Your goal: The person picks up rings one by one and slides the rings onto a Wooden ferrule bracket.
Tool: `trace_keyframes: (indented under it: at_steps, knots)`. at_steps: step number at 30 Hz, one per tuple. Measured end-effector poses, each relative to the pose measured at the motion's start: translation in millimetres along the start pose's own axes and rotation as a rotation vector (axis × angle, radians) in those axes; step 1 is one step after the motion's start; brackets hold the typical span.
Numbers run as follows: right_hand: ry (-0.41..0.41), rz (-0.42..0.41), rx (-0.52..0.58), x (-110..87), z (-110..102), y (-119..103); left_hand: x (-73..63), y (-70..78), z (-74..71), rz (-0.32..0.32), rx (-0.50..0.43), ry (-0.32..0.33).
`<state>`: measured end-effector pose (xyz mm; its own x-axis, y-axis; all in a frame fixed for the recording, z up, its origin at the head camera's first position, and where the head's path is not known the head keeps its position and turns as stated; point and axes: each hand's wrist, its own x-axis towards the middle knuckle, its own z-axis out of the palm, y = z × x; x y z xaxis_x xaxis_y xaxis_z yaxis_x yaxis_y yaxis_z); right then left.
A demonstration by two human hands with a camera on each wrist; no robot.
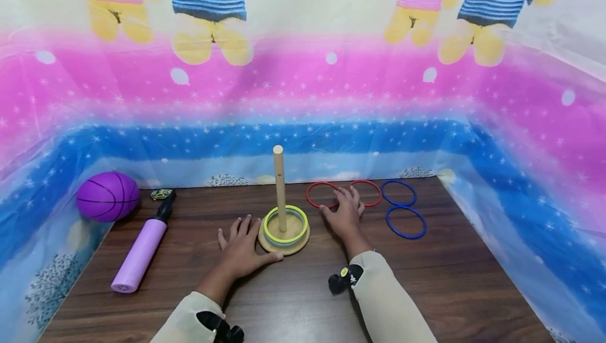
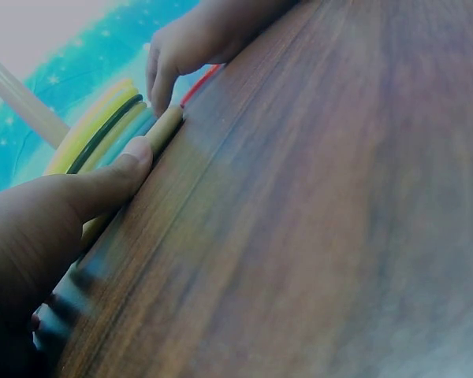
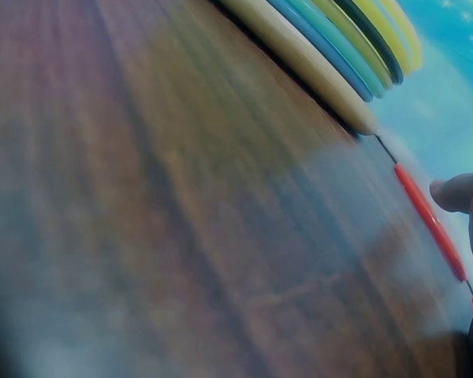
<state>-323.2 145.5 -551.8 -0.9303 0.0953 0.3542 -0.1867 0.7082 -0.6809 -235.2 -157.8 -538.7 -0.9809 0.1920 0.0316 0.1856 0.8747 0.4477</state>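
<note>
A wooden peg (image 1: 280,188) stands upright on a round wooden base (image 1: 285,251). Around its foot lie several stacked rings, with a yellow ring (image 1: 306,224) uppermost; green, dark and blue-green ones (image 3: 339,49) show below it in the right wrist view. My left hand (image 1: 240,252) lies spread at the left of the base, its thumb touching the base's front edge. To the right, my right hand (image 1: 345,218) hovers with loosely bent fingers over two flat red rings, the left one (image 1: 307,195) and the right one (image 1: 381,195). In the right wrist view its thumb is apart from the red.
Two blue rings (image 1: 414,195) lie at the back right. On the left are a purple ball (image 1: 108,197), a lilac hand pump (image 1: 140,256) with a black end, and a small green toy car (image 1: 162,194). A printed cloth (image 1: 303,90) hangs behind the brown table (image 1: 464,285).
</note>
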Motion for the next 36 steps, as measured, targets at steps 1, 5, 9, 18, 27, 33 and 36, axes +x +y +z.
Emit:
trace_keyframes:
  at_steps: [1,5,9,18,27,33,36]
  knots:
    - [-0.004,0.0,-0.009,0.6,0.0,0.3,0.2,0.0,0.2,0.0,0.0,0.0]
    - [-0.018,0.003,-0.071,4.3,2.1,2.5,0.9,-0.4,0.7,0.003,0.002,0.001]
    - [-0.056,0.012,-0.16,8.7,4.9,4.0,1.1,-0.9,0.3,-0.001,0.004,0.002]
    - [-0.125,0.001,-0.248,12.3,2.2,-0.3,1.4,-0.9,-0.4,0.001,-0.002,0.005]
    - [-0.113,0.014,-0.271,12.7,3.5,-0.7,1.8,0.4,-0.6,-0.003,0.001,0.007]
    - [-0.107,0.034,-0.251,12.0,4.4,0.6,1.5,0.2,0.4,-0.012,0.007,0.003]
    - [-0.101,0.048,-0.236,11.8,4.4,0.3,1.1,0.3,0.4,-0.013,0.007,0.002]
